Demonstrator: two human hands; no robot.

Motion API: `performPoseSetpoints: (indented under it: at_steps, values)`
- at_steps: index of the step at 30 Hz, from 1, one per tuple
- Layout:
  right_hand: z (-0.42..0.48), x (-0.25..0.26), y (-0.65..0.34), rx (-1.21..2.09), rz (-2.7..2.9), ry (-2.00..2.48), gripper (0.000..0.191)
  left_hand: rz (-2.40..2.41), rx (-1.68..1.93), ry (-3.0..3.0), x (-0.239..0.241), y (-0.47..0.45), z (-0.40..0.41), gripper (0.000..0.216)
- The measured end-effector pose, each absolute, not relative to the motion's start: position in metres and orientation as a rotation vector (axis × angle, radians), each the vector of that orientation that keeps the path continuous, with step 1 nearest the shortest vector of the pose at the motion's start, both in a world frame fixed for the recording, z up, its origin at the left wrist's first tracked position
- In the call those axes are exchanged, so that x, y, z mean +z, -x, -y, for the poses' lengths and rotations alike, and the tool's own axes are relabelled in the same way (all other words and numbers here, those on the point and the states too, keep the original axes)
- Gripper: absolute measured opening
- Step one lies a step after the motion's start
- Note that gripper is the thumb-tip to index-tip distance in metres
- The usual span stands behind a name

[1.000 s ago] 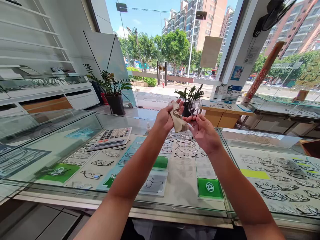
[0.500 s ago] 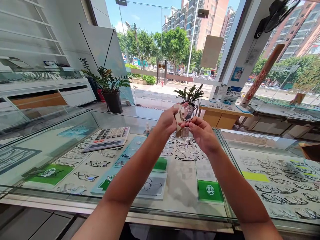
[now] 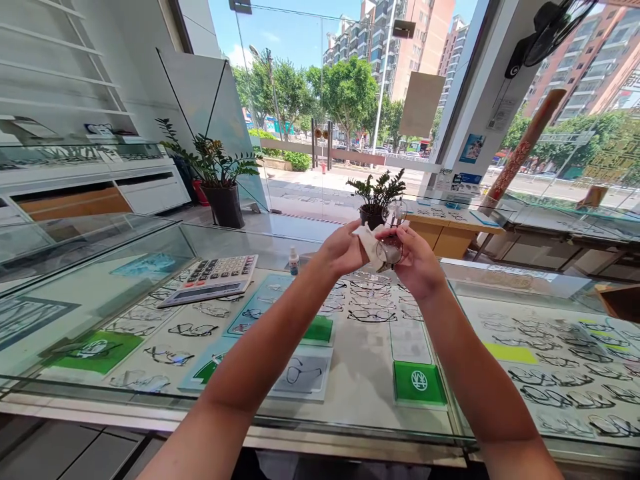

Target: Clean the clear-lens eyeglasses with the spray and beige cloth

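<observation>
Just the one head cam, looking forward and down along both forearms (image 3: 250,347). Left grip (image 3: 345,249) and right grip (image 3: 418,261) sit mid-frame, tabletop (image 3: 361,373) spreads close below, window (image 3: 295,40) takes most of the top. The held glasses (image 3: 389,251) look kinda small, so fine detail's iffy.

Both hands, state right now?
Left hand: holding a pale cloth against the eyeglasses.
Right hand: closed, fingers pinching the eyeglasses near the middle.

Glass counter (image 3: 360,439), calculator (image 3: 215,279) on top, bottle (image 3: 293,262)
</observation>
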State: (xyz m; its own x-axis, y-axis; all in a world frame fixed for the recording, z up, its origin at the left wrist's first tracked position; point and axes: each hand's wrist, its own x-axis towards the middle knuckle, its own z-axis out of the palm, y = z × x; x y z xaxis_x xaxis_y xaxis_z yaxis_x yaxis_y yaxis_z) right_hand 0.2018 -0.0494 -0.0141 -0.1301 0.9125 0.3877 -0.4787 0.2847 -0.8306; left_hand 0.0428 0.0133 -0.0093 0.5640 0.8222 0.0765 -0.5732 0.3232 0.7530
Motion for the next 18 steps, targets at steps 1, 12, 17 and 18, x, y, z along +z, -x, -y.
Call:
performPoseSetpoints:
  at_steps: [1,12,17,18]
  values:
    - [0.049,-0.012,-0.206,1.263,1.144,0.498,0.015,-0.351,0.866,-0.789,-0.012,-0.043,-0.013,0.04]
    - [0.041,-0.006,-0.237,1.074,1.124,0.59,0.011,-0.815,1.295,-1.814,-0.025,-0.058,0.021,0.03]
    - [0.041,-0.005,-0.237,1.064,1.11,0.594,0.013,-0.871,1.436,-2.102,-0.03,-0.065,0.031,0.026]
    - [0.042,-0.005,-0.236,1.063,1.109,0.593,0.013,-0.888,1.476,-2.152,-0.031,-0.066,0.031,0.024]
